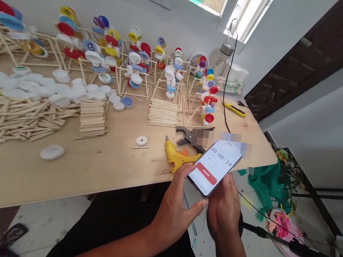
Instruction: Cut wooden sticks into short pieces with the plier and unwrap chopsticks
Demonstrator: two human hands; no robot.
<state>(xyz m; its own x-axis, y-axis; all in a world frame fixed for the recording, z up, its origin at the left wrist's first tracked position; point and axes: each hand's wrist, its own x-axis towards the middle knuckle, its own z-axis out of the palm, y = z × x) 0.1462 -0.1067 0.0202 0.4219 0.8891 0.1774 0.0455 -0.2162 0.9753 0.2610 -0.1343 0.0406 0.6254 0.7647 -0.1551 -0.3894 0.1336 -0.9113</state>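
Left hand (177,206) and right hand (226,208), half-curled, hold phone (213,169) between them, long axis slanting toward table's (114,163) far right corner.

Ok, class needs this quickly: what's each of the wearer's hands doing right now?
Left hand: closed on the phone, at its lower left.
Right hand: cupped at the phone's lower right; its grip is partly hidden.

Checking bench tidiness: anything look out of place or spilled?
Mildly: one white lid sits toward the table's front, apart from the lid pile; loose sticks lie jumbled beside a neat stack.
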